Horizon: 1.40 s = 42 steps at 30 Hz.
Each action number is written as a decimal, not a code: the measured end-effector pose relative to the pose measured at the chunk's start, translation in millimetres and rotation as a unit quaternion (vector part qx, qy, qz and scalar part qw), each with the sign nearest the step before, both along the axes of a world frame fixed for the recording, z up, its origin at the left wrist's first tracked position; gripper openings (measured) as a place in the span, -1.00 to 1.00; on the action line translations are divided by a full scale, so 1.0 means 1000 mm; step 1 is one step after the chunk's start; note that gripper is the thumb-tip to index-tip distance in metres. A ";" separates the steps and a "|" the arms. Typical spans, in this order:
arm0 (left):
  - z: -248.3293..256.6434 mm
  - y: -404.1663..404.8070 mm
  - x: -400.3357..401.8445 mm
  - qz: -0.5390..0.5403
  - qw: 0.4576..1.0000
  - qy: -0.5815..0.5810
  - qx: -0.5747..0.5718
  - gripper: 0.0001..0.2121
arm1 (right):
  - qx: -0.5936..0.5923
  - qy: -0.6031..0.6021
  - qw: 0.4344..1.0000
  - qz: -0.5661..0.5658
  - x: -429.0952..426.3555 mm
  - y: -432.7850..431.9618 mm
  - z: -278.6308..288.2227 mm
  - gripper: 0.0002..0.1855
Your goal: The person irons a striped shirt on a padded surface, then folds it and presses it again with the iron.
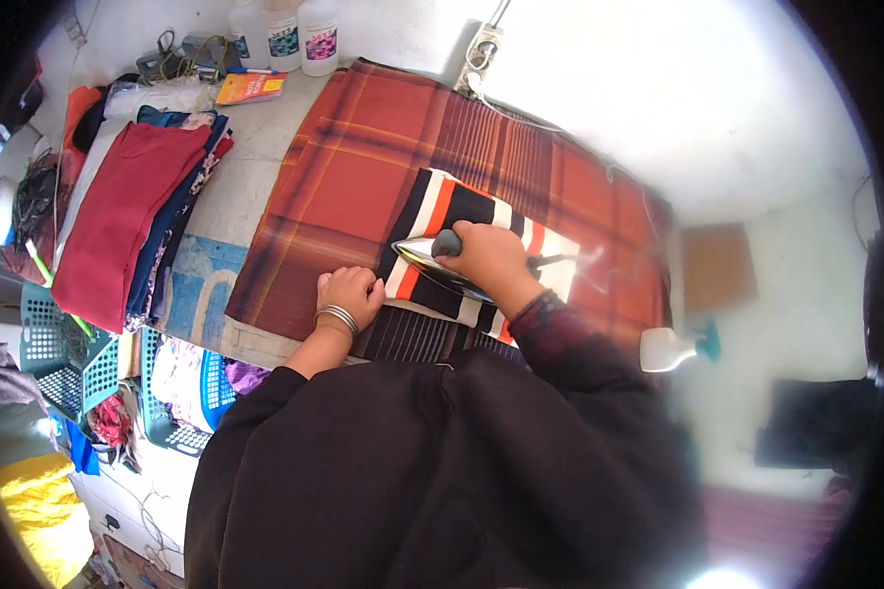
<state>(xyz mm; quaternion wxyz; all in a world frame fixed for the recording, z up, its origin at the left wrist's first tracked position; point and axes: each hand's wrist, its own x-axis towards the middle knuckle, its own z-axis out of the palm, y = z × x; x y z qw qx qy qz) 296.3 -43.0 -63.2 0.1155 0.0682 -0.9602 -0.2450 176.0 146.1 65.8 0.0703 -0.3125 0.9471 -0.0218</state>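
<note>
A folded garment with black, white and orange stripes (442, 213) lies on a red plaid cloth (368, 154) spread over the table. My right hand (490, 258) grips the dark handle of an electric iron (423, 258), whose soleplate rests on the striped fabric with its tip pointing left. The iron's rear is hidden under my hand and wrist. Beside the garment's left edge, my left hand (351, 294) rests on the plaid cloth with its fingers curled; whether it pinches any fabric cannot be told. Metal bangles circle that wrist.
Folded clothes, a red one (132, 213) on top, are stacked at the left. Several plastic bottles (318, 44) stand at the back near a power strip (482, 55) with a white cord. A spray bottle (663, 350) is at the right; perforated baskets (70, 368) sit below left.
</note>
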 end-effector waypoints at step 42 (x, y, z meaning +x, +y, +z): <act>0.038 0.087 -0.113 -0.143 0.964 -0.164 -0.152 -0.37 | -0.014 0.003 0.971 -0.238 -0.019 0.139 -0.005 -0.49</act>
